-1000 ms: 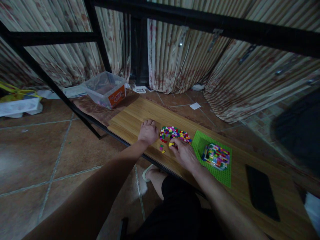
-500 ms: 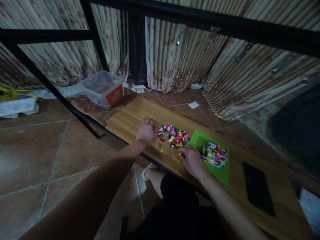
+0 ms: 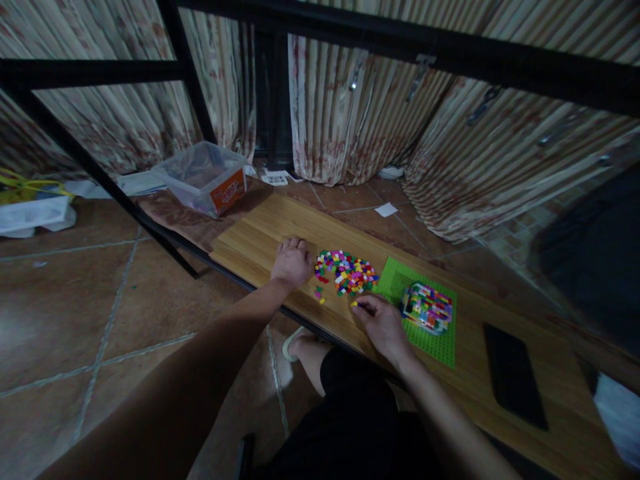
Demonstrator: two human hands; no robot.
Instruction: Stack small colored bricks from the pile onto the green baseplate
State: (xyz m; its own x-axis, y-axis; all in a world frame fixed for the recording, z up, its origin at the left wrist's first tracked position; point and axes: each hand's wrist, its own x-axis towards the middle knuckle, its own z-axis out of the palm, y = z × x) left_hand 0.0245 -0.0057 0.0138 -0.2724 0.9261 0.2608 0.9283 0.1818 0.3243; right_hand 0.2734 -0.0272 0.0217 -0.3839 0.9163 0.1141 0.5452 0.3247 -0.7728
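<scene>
Wooden board (image 3: 260, 233) on the floor, loose coloured bricks (image 3: 346, 271), green baseplate (image 3: 440, 343), black phone (image 3: 513, 375).

You're in a home room: patterned curtains (image 3: 350, 120), a tiled floor (image 3: 100, 313), a clear storage box (image 3: 205, 177), and a low wooden surface (image 3: 270, 233).

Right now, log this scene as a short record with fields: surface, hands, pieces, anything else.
surface: wooden board, low over a tiled floor
brick pile: loose small bricks, many colours, mid-board
left hand: fingers curled, resting on the board beside the pile
right hand: fingertips pinch a yellow brick near the board's front edge
baseplate: green, right of the pile, bearing a multicoloured build
other: dark flat slab on the board; clear plastic box beyond its far end
</scene>
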